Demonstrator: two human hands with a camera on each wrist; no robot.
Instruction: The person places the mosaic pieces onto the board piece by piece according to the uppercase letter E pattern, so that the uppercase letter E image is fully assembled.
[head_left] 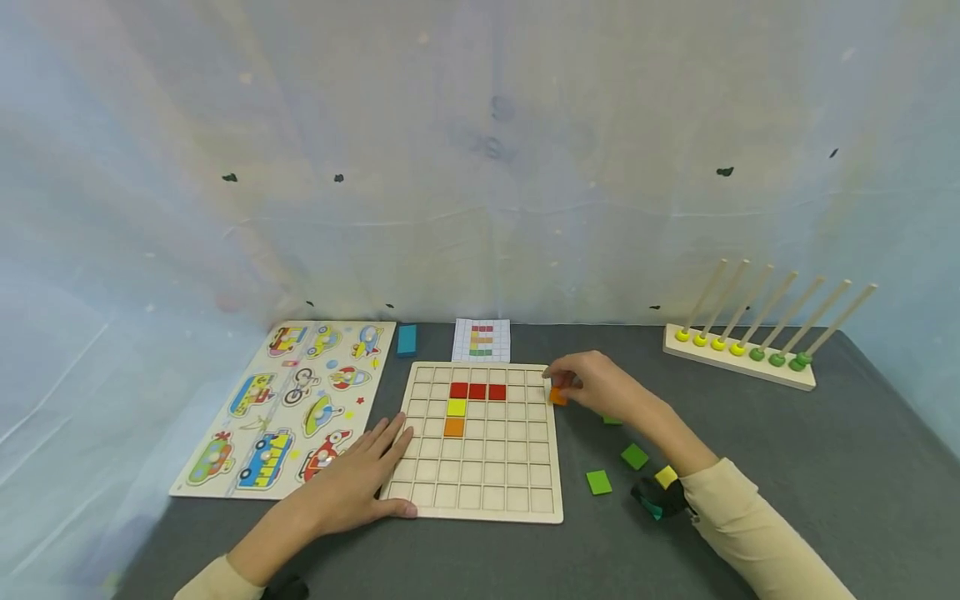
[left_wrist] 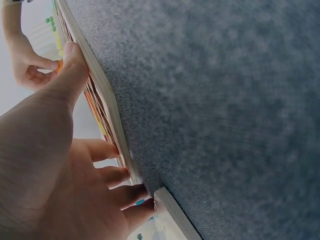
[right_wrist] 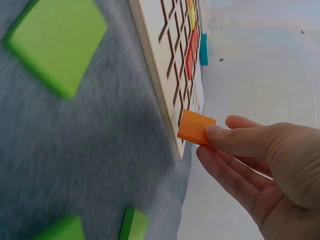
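A wooden grid board lies on the dark table, bearing three red tiles in a row. Below the leftmost red one sit a yellow tile and an orange tile. My right hand pinches another orange tile between thumb and fingers, beside the board's right edge. My left hand rests on the board's left edge with fingers spread; in the left wrist view its thumb lies along the board's side. A printed pattern card lies behind the board.
Green tiles and a yellow tile lie loose to the right, close to my right forearm. A vehicle puzzle board is at left, a blue block behind it. A peg stand with beads stands at back right.
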